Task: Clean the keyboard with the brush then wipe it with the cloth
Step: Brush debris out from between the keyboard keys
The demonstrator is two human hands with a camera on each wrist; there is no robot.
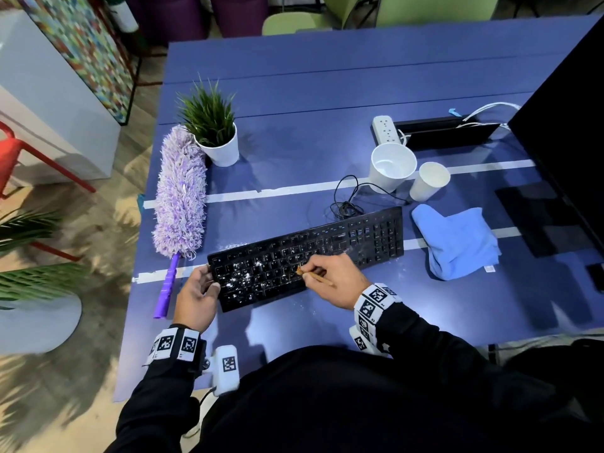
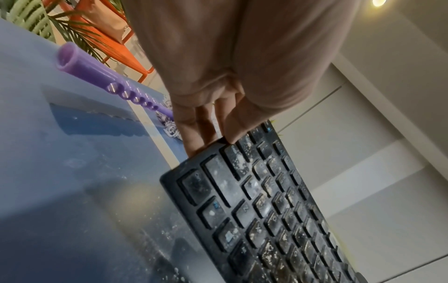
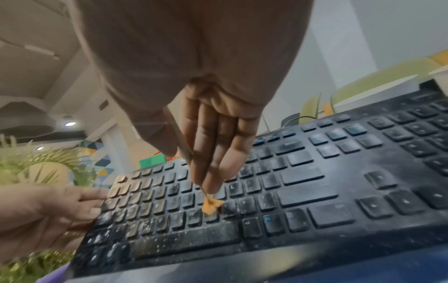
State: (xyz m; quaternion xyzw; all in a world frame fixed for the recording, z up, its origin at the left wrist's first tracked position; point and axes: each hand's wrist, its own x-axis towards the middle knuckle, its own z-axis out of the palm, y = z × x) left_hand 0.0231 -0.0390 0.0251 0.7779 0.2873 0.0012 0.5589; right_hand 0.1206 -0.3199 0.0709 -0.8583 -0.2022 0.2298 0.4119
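Observation:
A black keyboard lies at an angle on the blue table, its left half speckled with white dust. My right hand pinches a thin wooden brush like a pen. The brush's orange bristles press on the keys near the middle rows of the keyboard. My left hand grips the keyboard's left end, fingers over the far corner of the keyboard. A crumpled blue cloth lies to the right of the keyboard.
A purple fluffy duster lies left of the keyboard, its handle near my left hand. Behind stand a potted plant, two white cups, a power strip and a coiled cable. A dark monitor fills the right edge.

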